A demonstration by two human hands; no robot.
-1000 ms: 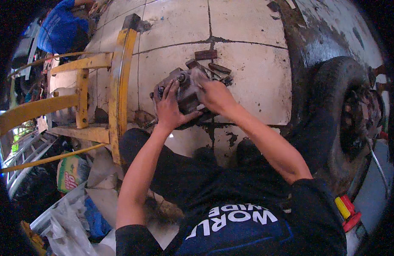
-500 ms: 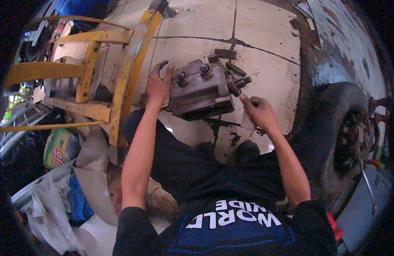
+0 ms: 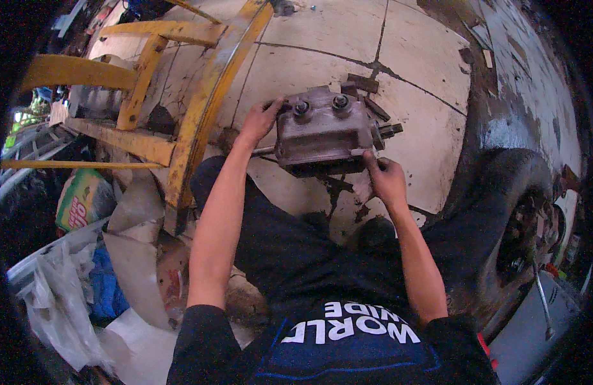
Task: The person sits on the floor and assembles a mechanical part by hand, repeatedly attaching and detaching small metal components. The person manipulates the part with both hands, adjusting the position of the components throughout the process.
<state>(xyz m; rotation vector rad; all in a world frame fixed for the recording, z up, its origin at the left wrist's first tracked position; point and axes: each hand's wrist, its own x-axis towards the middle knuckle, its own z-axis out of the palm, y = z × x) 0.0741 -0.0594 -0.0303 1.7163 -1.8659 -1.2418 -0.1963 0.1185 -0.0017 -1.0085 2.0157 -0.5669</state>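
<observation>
A: Housing (image 3: 319, 131) sits on the tiled floor (image 3: 424, 77), right in front of the person's knees. Grey cast metal block, grimy, two bolts (image 3: 340, 101) standing up on its top face, a stub shaft (image 3: 389, 130) poking out of its right end.

B: Hands?

A: Well apart, one at each end. Left hand (image 3: 259, 122) is on the block's upper left corner, fingers curled against the edge. Touching for sure; can't tell whether it really grips. Right hand (image 3: 386, 179) is at the lower right corner, fingers pinched together on something small at the block's edge. Too small to say what, and I can't tell if it's a tool or a part of the casting.

B: Block flat or tipped?

A: Looks tilted a little, left side nearer the person. A thin rod runs under the left end, partly hidden by the wrist.

B: Anything else close?

A: Loose dark metal bits (image 3: 367, 86) on the tiles just behind the block. Yellow steel frame (image 3: 206, 109) to the left, near the left forearm, not touching it. Tyre (image 3: 501, 212) on the right, close to the right elbow. Plastic bags (image 3: 59, 289) and scrap piled lower left, well clear of both hands.
</observation>
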